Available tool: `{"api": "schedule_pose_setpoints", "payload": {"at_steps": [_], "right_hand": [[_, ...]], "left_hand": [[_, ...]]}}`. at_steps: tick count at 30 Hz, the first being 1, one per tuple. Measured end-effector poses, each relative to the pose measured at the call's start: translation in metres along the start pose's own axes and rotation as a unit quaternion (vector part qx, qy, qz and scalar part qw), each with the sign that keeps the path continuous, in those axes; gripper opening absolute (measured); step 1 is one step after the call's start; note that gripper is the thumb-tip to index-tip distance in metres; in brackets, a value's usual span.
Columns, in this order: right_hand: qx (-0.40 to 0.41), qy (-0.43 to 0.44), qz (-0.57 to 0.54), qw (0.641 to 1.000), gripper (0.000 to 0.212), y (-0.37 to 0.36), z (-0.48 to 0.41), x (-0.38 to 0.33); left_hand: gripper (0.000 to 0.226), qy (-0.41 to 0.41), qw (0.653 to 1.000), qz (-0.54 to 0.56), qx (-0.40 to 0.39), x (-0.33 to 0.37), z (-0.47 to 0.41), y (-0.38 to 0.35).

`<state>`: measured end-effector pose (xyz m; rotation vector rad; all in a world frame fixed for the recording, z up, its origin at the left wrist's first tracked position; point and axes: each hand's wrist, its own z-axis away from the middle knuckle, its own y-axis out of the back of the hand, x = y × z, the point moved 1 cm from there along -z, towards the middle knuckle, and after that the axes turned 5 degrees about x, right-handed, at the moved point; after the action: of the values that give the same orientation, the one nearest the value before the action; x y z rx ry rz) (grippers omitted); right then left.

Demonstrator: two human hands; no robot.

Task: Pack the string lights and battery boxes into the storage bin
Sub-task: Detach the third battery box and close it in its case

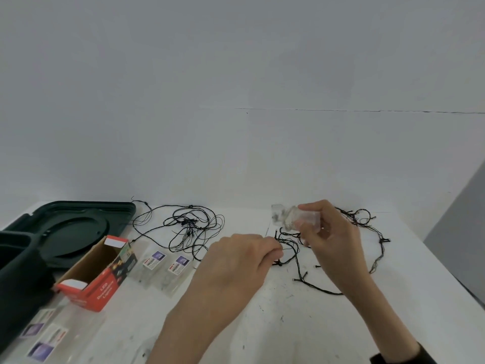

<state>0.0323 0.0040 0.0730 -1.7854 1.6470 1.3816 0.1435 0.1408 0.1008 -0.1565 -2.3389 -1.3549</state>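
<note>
String lights (pixel 296 254) of dark wire lie loose on the white bench (pixel 301 327) straight in front of me. Their loops run from under my hands out to the right, where the last loop comes near the bench's slanting right edge.

My right hand (pixel 333 240) is raised just over the strand, fingers and thumb curled round a clear battery box (pixel 287 219) whose end sticks out to the left of my knuckles. My left hand (pixel 236 261) sits close beside it, fingertips pinching the wire at the strand's left end. Scuffed white surface shows between my forearms and on toward me.

Further left, a second tangle (pixel 189 227) of the same thin wire spreads near the back edge, where the bench meets the pale wall (pixel 236 101). Just in front of that tangle lie two clear labelled packs (pixel 162 269) side by side, and an open-topped red carton (pixel 97 271) stands just beside them.

The dark green storage bin (pixel 15 274) fills the left edge of my view, with its lid (pixel 78 229) lying flat behind the carton. More clear packs (pixel 44 334) lie at the near left, beside the bin.
</note>
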Motion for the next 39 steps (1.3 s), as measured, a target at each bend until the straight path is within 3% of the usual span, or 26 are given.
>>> {"api": "schedule_pose_setpoints", "payload": {"at_steps": [2,4,7,10,17,22,26,30,39], "right_hand": [[-0.062,-0.002,0.025,0.998,0.023,-0.002,0.002,0.001],[-0.14,-0.026,0.009,0.99,0.024,-0.003,0.006,0.002],[-0.268,-0.078,-0.084,0.957,0.023,-0.003,0.01,0.001],[-0.33,-0.132,-0.207,0.912,0.018,0.0,0.014,-0.002],[-0.285,-0.237,-0.399,0.839,0.018,-0.005,0.018,-0.001],[-0.253,-0.271,-0.468,0.803,0.03,-0.013,0.02,0.003],[-0.216,-0.276,-0.449,0.822,0.045,-0.017,0.021,0.007],[-0.163,-0.272,-0.431,0.845,0.041,-0.019,0.019,0.008],[-0.058,-0.19,-0.253,0.947,0.022,-0.024,0.019,0.006]], "left_hand": [[0.038,-0.093,0.993,-0.042,0.062,-0.005,-0.006,0.002],[0.032,-0.134,0.985,-0.059,0.096,-0.011,-0.013,0.003],[0.024,-0.079,0.994,-0.021,0.076,-0.015,-0.021,0.009],[0.015,0.035,0.992,0.12,0.018,-0.027,-0.025,0.006],[0.024,0.203,0.909,0.363,-0.006,-0.051,-0.013,-0.023],[0.053,0.25,0.883,0.395,-0.034,-0.041,0.003,-0.041],[0.043,0.264,0.862,0.431,-0.03,-0.038,0.008,-0.047],[0.019,0.25,0.869,0.426,-0.036,-0.037,0.01,-0.049],[0.03,0.225,0.883,0.399,-0.104,-0.025,0.015,-0.051]]}}
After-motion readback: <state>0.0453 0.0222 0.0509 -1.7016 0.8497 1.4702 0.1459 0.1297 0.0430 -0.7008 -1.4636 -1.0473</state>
